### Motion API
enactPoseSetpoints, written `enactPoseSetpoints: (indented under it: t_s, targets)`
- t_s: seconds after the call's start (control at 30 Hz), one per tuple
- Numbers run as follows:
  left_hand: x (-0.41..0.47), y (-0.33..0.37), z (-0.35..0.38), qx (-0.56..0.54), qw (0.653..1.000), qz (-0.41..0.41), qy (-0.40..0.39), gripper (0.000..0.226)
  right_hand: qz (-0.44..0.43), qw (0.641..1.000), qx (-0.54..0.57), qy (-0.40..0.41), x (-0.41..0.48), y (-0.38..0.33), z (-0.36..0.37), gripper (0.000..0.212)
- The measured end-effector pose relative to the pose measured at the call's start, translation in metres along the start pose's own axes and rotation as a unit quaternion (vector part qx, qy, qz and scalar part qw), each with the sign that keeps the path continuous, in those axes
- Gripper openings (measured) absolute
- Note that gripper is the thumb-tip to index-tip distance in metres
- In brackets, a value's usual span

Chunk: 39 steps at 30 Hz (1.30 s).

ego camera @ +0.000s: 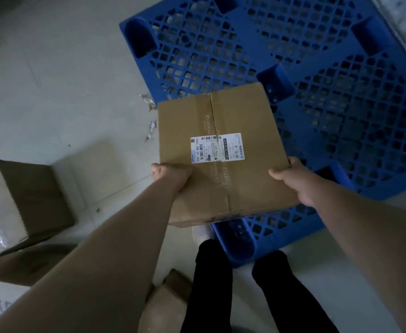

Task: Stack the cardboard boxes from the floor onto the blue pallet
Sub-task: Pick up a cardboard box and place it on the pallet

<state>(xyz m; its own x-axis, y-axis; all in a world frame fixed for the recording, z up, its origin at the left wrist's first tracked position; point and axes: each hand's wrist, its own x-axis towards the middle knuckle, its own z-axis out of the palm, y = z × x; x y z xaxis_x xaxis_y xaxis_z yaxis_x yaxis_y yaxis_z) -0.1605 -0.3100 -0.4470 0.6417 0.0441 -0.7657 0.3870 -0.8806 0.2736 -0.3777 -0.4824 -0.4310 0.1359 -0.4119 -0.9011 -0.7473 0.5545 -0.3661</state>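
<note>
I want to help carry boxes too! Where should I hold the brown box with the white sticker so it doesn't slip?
Hold the box as the person does: left hand and right hand on its two opposite side edges, thumbs on top, coming in from the near side. The top is wide, flat and taped shut, with no handles in view, so one hand probably couldn't span it.

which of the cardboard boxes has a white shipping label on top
The box held in both hands, over the edge of the blue pallet. The box on the floor at left shows plain cardboard, no label in sight.
</note>
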Motion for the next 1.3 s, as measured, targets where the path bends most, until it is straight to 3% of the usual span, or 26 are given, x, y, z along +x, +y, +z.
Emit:
enactPoseSetpoints:
  t_s: [0.27,0.53,0.73,0.83,0.9,0.97,1.07,1.2,1.3]
  targets:
    - [0.095,0.047,0.034,0.027,0.994,0.105,-0.010,0.080,-0.023,0.992,0.109,0.058,0.083,0.012,0.035,0.063]
    - [0.137,0.064,0.075,0.117,0.978,0.174,0.020,0.079,0.036,0.976,0.203,0.073,0.127,0.051,0.065,0.063]
    - [0.157,0.038,0.085,0.148,0.972,0.183,-0.026,0.085,0.103,0.980,0.153,0.073,0.147,0.071,0.087,0.063]
    - [0.146,0.020,0.086,0.146,0.970,0.192,0.025,0.082,0.113,0.985,0.113,0.062,0.149,0.068,0.082,0.068]
    - [0.131,0.004,0.091,0.098,0.982,0.128,0.093,0.085,0.106,0.989,0.091,0.057,0.147,0.058,0.077,0.075]
    - [0.122,-0.011,0.098,-0.011,0.994,0.012,0.108,0.091,0.066,0.988,0.111,0.085,0.147,0.046,0.068,0.085]
    - [0.113,-0.031,0.114,-0.111,0.988,-0.104,-0.001,0.094,-0.005,0.985,0.130,0.111,0.153,0.029,0.050,0.103]
    - [0.100,-0.036,0.137,-0.152,0.969,-0.172,-0.095,0.056,-0.021,0.990,0.107,0.092,0.159,0.020,0.041,0.100]
    - [0.106,-0.025,0.132,-0.188,0.965,-0.179,-0.047,0.057,-0.044,0.994,0.063,0.079,0.158,0.020,0.049,0.103]
